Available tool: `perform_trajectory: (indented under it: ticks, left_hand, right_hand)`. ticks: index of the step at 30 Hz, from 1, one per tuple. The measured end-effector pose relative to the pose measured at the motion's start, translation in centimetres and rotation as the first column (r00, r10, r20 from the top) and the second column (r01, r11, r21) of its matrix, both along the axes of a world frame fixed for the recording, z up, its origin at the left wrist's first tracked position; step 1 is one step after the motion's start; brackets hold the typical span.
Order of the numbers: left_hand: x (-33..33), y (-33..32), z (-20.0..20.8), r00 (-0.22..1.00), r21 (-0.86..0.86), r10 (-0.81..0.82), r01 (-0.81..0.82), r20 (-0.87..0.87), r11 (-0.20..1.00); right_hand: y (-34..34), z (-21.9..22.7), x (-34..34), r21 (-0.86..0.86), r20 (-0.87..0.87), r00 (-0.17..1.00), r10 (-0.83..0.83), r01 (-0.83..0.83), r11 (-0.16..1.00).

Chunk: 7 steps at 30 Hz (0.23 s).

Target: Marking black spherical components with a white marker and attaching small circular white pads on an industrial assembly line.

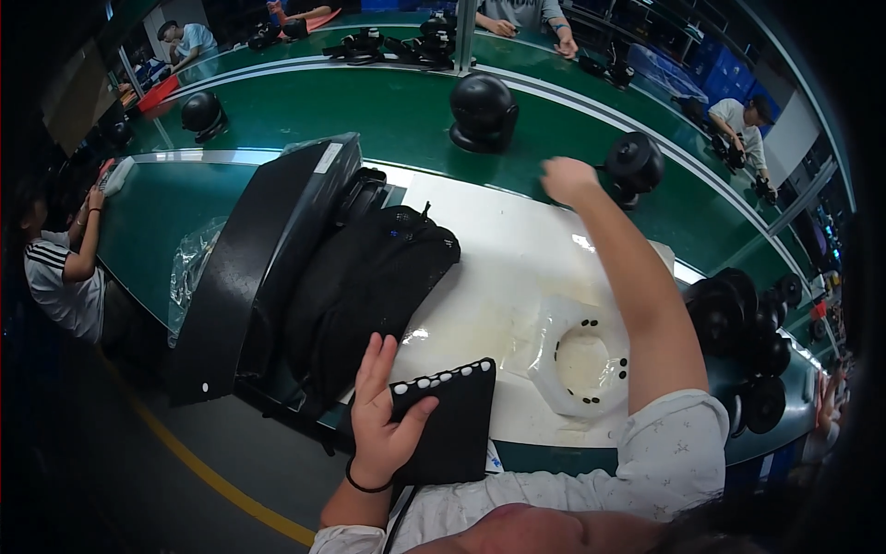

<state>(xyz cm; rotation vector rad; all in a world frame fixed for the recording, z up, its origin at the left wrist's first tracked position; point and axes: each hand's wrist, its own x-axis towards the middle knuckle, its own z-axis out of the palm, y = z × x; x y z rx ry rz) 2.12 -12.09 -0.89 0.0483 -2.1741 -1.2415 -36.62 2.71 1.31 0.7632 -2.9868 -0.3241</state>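
Note:
My left hand (381, 429) is low in the middle, its fingers stretched up and its thumb apart. It lies against the left edge of a flat black piece (452, 425) with a row of white round dots along its upper edge. My right arm reaches far across the bench, and my right hand (569, 180) is over the green surface. Close to its right stands a black round-headed device (635, 164) on a base. The fingers of that hand are turned away and hard to make out. Between my arms sits a white octagonal fixture (583, 360) with a round recess and small black dots.
A black bin (263, 249) and a heap of black cloth (369, 277) stand left on a white board (498, 231). Black dome devices (483, 111) stand on the green belt (369, 120). More black round parts (738, 319) crowd the right. Other people sit around the line.

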Motion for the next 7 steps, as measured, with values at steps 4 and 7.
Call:
perform_trajectory:
  ticks: [4, 7]
  left_hand:
    - [0.2, -0.3, -0.1, 0.999, 0.020, 0.012, -0.013, 0.042, 1.000]
    - [0.4, -0.5, -0.4, 0.997, -0.001, -0.002, 0.002, 0.077, 1.000]
  right_hand:
    - [-9.5, -1.5, 0.9, -0.233, -0.002, 0.952, 0.306, -0.298, 0.926]
    - [-12.5, -1.8, 1.0, -0.247, -0.048, 0.967, 0.250, -0.254, 0.935]
